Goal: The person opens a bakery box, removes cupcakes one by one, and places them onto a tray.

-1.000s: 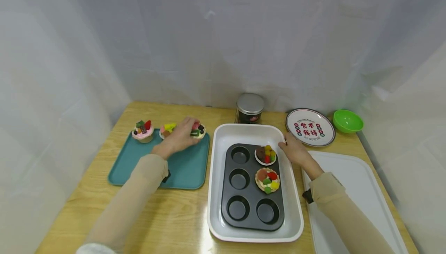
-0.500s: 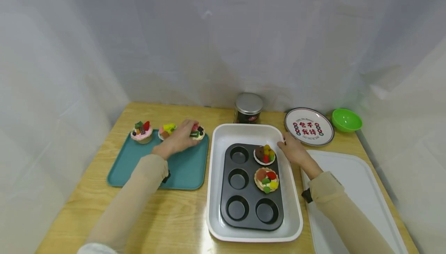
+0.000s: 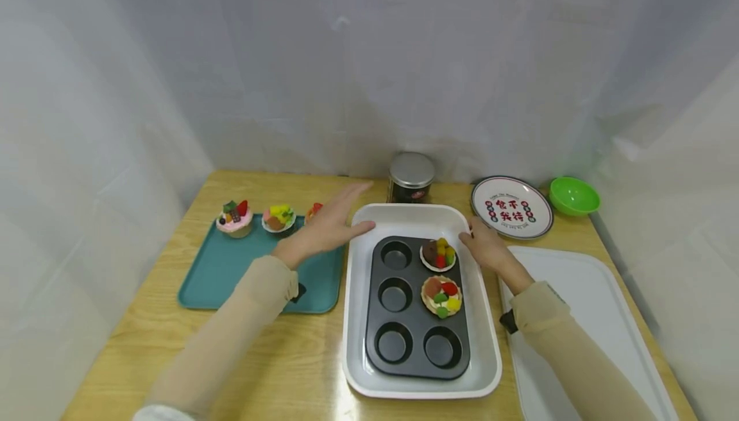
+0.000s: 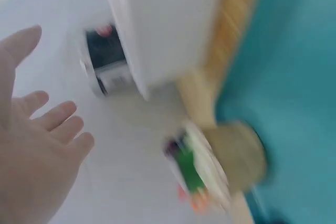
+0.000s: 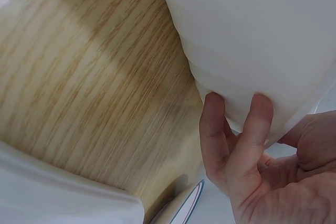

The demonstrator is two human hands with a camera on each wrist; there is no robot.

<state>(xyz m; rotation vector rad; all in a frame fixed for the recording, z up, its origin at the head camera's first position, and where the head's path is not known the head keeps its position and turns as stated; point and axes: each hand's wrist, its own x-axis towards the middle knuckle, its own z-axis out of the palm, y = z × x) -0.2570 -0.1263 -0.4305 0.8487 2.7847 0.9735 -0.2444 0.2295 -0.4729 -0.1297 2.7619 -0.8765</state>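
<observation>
My left hand (image 3: 324, 227) hangs over the right part of the teal tray (image 3: 222, 276), its fingers straight and holding nothing. Below it on that tray stands a toy cupcake (image 4: 231, 158), mostly hidden by the hand in the head view. Farther left are a cupcake with yellow topping (image 3: 279, 219) and a pink-topped cupcake (image 3: 235, 219). My right hand (image 3: 489, 251) grips the upper right rim of a white basin (image 3: 420, 394), thumb over the edge and fingers against the outer wall. Inside lies a black muffin tin (image 3: 418, 299) bearing a chocolate-topped cupcake (image 3: 437, 256) and a fruit tart (image 3: 441, 297).
Behind the basin stands a jar with a silver lid (image 3: 412, 174). At the back right are a white plate with red characters (image 3: 512, 208) and a green bowl (image 3: 574, 196). A white tray (image 3: 583, 318) lies right of the basin, under my right forearm.
My left hand has let go of the cupcake at the tray's right end, straightened its fingers and shifted right toward the basin. My right hand stays on the rim.
</observation>
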